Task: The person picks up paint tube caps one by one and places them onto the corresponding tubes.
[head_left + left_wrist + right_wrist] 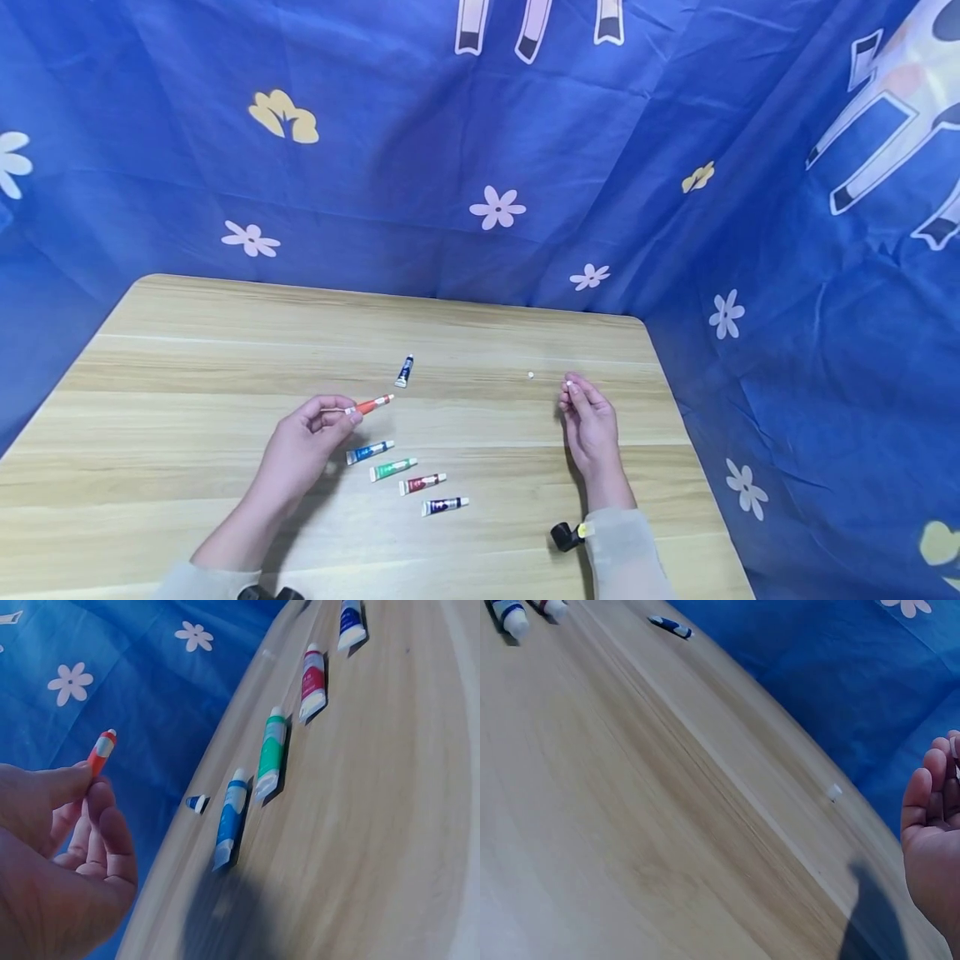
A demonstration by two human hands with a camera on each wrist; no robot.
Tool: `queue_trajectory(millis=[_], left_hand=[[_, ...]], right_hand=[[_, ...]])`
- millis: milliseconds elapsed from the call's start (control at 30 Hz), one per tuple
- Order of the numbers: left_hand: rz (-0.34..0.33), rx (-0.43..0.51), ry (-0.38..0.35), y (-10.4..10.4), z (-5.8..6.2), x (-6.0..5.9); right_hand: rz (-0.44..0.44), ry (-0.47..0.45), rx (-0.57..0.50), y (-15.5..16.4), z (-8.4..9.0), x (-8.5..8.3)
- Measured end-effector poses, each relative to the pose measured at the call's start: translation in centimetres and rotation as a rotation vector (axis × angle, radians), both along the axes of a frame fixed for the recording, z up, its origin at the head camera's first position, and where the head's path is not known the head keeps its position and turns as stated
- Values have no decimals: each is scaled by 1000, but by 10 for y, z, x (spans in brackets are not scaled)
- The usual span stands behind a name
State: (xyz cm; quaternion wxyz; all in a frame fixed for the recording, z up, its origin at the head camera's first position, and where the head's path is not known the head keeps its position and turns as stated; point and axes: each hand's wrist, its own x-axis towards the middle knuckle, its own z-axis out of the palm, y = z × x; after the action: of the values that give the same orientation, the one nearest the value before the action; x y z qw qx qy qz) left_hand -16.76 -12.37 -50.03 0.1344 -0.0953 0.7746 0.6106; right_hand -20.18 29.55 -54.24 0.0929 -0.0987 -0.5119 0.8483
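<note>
In the head view my left hand (311, 437) pinches an orange paint tube (372, 404) between thumb and fingers, its nozzle end pointing right, above the table. The same orange tube (101, 754) shows in the left wrist view with a small pale tip. Over on the right, my right hand (590, 421) pinches a tiny white cap (569, 383) at its fingertips. Another small white cap (530, 375) lies on the table just left of that hand. A dark blue paint tube (405, 372) lies beyond the orange one.
Below the orange tube, a blue tube (370, 452), a green tube (393, 469), a red tube (422, 483) and a dark purple-blue tube (445, 506) form a slanting row on the wooden table (225, 350). A blue patterned curtain (390, 167) hangs behind and at the right.
</note>
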Motion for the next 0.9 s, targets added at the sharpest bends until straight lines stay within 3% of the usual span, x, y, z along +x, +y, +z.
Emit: queue_trajectory(millis=[367, 533, 900], left_hand=[[-27, 32, -11, 21, -7, 9], [-35, 49, -7, 30, -4, 12], [-57, 97, -24, 48, -1, 20]], right_hand=[[59, -2, 28, -24, -3, 10], [106, 7, 64, -36, -2, 14], [253, -31, 325, -77, 7, 26]])
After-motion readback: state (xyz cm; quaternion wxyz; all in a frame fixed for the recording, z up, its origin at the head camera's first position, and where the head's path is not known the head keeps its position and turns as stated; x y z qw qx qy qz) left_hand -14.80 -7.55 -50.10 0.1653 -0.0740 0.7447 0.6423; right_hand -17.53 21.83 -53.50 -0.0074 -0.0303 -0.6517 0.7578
